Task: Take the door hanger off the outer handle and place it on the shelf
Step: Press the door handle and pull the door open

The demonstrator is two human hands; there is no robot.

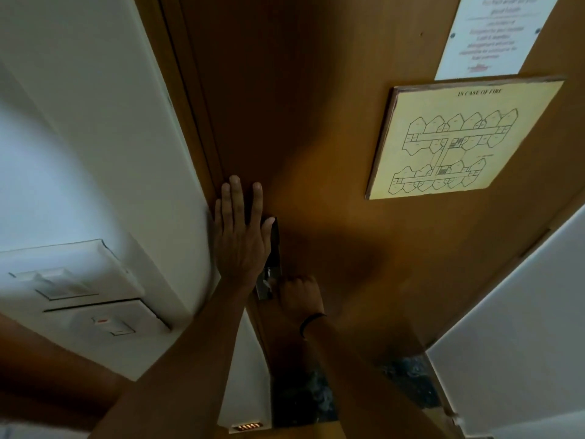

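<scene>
Head view: my left hand [240, 236] flat, fingers wide, pressed on door [332, 137] edge. My right hand [297, 296], at 5 o'clock from it, curled at lock plate [269, 280]; grip hard to tell. Door hanger not seen, likely outside. Guess: light, thin card, bendy; hold by hook hole.

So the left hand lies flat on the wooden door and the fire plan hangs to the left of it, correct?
Not quite. The left hand does lie flat on the wooden door, but the fire plan hangs to its right, as the head view shows.
</scene>
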